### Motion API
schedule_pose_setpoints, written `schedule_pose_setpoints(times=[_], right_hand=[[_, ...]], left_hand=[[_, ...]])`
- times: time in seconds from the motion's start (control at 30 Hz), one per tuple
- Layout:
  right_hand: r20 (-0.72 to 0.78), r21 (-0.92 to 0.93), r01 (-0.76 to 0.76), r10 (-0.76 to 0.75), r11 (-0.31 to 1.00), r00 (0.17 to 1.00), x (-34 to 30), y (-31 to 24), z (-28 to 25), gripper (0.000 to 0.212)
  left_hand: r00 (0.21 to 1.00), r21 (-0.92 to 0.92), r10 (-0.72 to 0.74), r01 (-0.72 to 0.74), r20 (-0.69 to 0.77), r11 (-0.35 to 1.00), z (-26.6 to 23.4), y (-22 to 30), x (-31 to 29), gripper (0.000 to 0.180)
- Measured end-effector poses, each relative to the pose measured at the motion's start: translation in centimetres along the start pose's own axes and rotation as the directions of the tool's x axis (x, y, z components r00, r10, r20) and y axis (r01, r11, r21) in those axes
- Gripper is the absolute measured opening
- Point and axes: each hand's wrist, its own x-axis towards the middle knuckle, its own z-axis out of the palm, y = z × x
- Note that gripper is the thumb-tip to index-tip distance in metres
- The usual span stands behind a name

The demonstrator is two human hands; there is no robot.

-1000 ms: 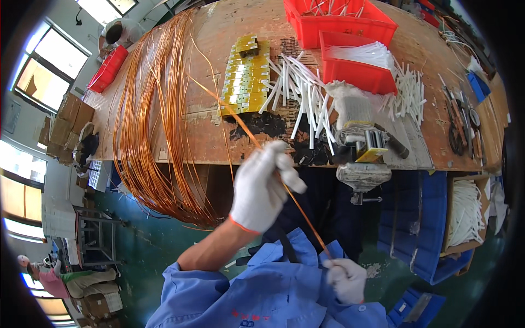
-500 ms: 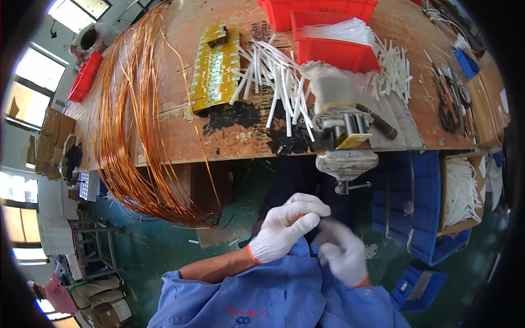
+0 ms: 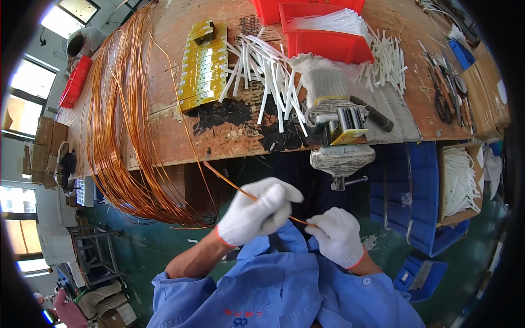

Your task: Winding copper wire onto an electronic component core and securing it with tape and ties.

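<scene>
Head view: the white-gloved left hand (image 3: pixel 260 210) and white-gloved right hand (image 3: pixel 338 236), close together moments ago, have parted; each grip pinches the thin copper-coloured strand (image 3: pixel 229 181), so it spans between them near the worn brown wooden table (image 3: pixel 235 143).

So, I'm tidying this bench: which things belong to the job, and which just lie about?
In use: copper-coloured strand, held by left hand and right hand; matching wire bundle, probably.

Lying about, apparently: yellow panels; white tubes; red bins.

The held wire (image 3: pixel 227 179) is coppery orange, the shirt (image 3: pixel 290 290) blue.
</scene>
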Motion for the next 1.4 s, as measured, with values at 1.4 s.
schedule_pose_setpoints(times=[1.4], right_hand=[[-0.033,0.314,-0.094,0.11,0.945,0.993,2.0,-1.4,-10.2,0.032]], left_hand=[[0.797,0.868,0.482,-0.478,0.363,0.136,1.7,8.6,0.2,0.048]])
